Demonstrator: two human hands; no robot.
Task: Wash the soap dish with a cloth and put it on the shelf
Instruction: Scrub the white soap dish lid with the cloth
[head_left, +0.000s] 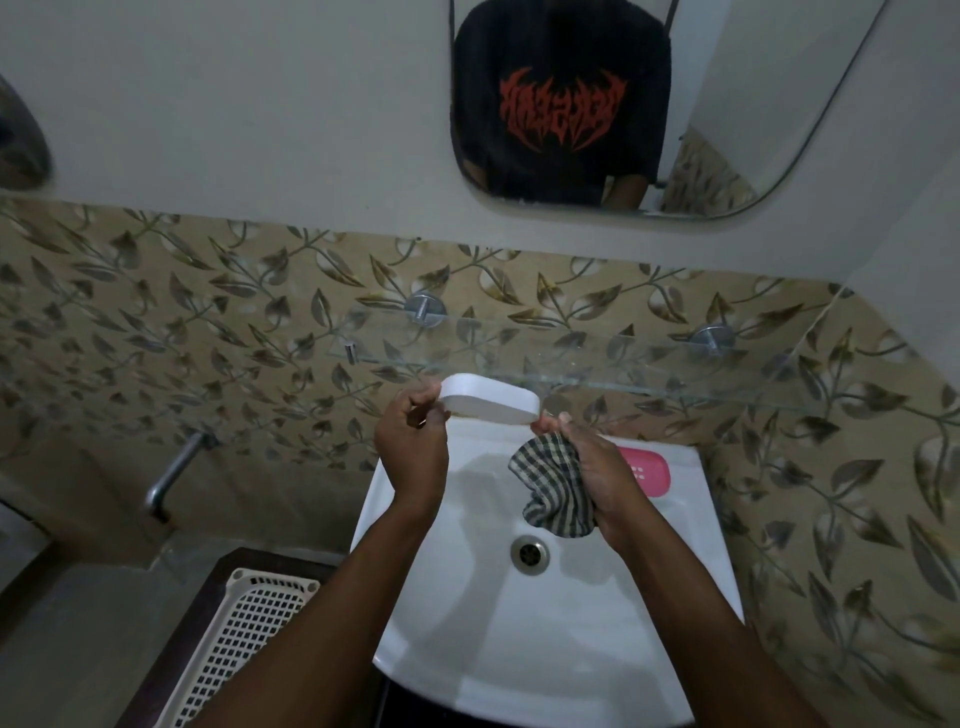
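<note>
A white oval soap dish (491, 399) is held level above the back of the white sink (467, 613), just below the front edge of the glass shelf (597, 358). My left hand (413, 447) grips its left end. My right hand (597, 467) touches its right end with the fingertips while a crumpled checked cloth (553, 486) is bunched in the palm.
A pink perforated soap tray (649, 470) lies on the sink's back right corner. The drain (530, 553) sits mid-basin. A metal tap (174, 467) juts from the tiled wall at left. A white plastic basket (244, 639) stands lower left. A mirror (727, 130) hangs above.
</note>
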